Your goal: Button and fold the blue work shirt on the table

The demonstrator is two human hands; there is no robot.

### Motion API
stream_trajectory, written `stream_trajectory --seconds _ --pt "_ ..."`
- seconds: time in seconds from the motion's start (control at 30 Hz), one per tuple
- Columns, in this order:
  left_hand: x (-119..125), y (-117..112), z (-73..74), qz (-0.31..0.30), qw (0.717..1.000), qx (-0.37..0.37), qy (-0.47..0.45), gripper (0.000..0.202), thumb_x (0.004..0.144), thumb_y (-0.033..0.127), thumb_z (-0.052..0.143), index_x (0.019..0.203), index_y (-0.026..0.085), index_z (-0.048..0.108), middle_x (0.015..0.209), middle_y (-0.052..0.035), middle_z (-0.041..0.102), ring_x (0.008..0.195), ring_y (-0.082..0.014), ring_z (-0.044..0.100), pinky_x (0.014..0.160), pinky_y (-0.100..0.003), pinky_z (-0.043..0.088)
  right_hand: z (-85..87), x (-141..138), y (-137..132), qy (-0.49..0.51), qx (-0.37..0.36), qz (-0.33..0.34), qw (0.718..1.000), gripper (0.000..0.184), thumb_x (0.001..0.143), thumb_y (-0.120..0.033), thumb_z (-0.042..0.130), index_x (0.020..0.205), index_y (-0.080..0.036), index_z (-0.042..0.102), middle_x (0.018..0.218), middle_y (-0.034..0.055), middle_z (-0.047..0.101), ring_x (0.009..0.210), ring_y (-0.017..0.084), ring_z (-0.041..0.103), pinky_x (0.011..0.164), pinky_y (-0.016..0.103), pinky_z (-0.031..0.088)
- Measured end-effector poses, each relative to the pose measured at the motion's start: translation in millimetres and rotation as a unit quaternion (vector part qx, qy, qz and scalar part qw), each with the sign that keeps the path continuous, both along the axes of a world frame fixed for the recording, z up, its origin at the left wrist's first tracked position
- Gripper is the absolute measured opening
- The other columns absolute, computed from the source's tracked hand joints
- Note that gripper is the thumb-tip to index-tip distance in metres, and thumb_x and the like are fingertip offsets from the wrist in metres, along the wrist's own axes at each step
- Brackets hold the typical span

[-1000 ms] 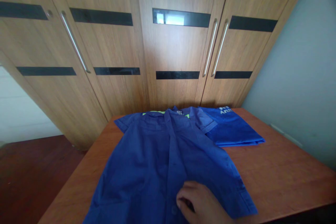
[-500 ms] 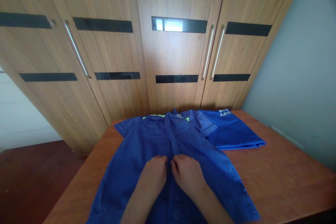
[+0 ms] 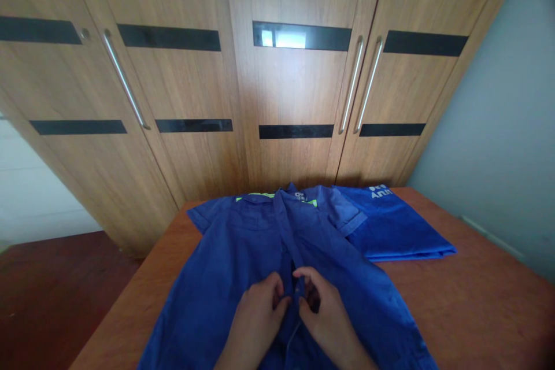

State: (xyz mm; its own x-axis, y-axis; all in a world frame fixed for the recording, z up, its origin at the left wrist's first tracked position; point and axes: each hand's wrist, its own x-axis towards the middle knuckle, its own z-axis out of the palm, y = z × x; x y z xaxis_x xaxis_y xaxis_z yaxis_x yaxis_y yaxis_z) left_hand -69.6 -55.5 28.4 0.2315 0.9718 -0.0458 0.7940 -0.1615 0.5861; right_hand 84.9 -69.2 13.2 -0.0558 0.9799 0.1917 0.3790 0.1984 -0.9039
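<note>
A blue short-sleeved shirt lies spread front-up on the wooden table, collar toward the wardrobe, with a lime-green strip at the collar. My left hand and my right hand meet at the shirt's front placket, near the middle. Both pinch the placket edges, fingers curled, and a small dark gap shows in the fabric between them. A button shows lower on the placket between my wrists.
A folded blue garment with white lettering lies on the table to the right, partly under the shirt's sleeve. A wooden wardrobe with long metal handles stands right behind the table. A grey wall is at right, dark floor at left.
One second ago only my right hand was on the shirt's lower front. My left hand then joined it at the placket, and now both hands sit slightly lower, pinching its edges.
</note>
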Motion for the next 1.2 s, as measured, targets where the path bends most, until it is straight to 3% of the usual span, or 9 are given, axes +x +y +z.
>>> stream_trajectory --seconds 0.17,0.37,0.63,0.9,1.2 --pt "-1 0 7.4 0.015 0.997 0.004 -0.078 0.009 0.082 0.021 0.049 0.076 0.02 0.055 0.065 0.0021 0.061 0.062 -0.0135 0.058 0.06 -0.022 0.038 -4.0 0 0 -0.023 0.036 -0.038 0.998 0.036 0.073 -0.011 0.053 0.105 -0.021 0.064 0.084 0.0026 0.066 0.069 0.016 0.061 0.066 0.025 0.049" --pt "5 -2 13.1 0.007 0.984 -0.013 -0.179 0.013 0.08 0.013 0.048 0.082 0.021 0.058 0.077 0.0009 0.067 0.072 -0.0126 0.063 0.068 -0.02 0.044 -1.5 -1 -4 -0.046 0.066 -0.007 0.997 0.046 0.071 -0.005 0.047 0.11 -0.024 0.062 0.088 0.0026 0.065 0.074 0.016 0.061 0.071 0.027 0.051" --pt "8 -6 10.5 0.006 0.99 0.024 -0.139 0.022 0.081 0.012 0.048 0.088 0.023 0.065 0.085 0.0005 0.07 0.078 -0.0132 0.065 0.073 -0.021 0.045 -3.4 0 -4 -0.044 0.059 -0.014 0.997 0.056 0.068 -0.002 0.045 0.119 -0.023 0.058 0.093 0.0037 0.065 0.076 0.016 0.062 0.075 0.028 0.052" --pt "7 -5 12.8 -0.019 0.991 0.056 -0.117 0.026 0.084 0.014 0.046 0.088 0.025 0.069 0.084 -0.0008 0.069 0.078 -0.0143 0.064 0.073 -0.022 0.047 -3.9 1 -6 -0.045 0.059 -0.038 0.996 0.053 0.071 -0.004 0.047 0.12 -0.024 0.059 0.099 0.0056 0.065 0.084 0.018 0.063 0.076 0.029 0.053" --pt "8 -7 11.0 -0.023 0.993 0.065 -0.093 0.027 0.083 0.011 0.045 0.087 0.024 0.068 0.085 -0.0009 0.069 0.079 -0.0143 0.065 0.075 -0.022 0.047 -1.3 0 -8 -0.024 0.06 0.004 0.998 0.054 0.075 -0.007 0.048 0.127 -0.024 0.051 0.091 0.0026 0.059 0.075 0.014 0.059 0.075 0.027 0.051"
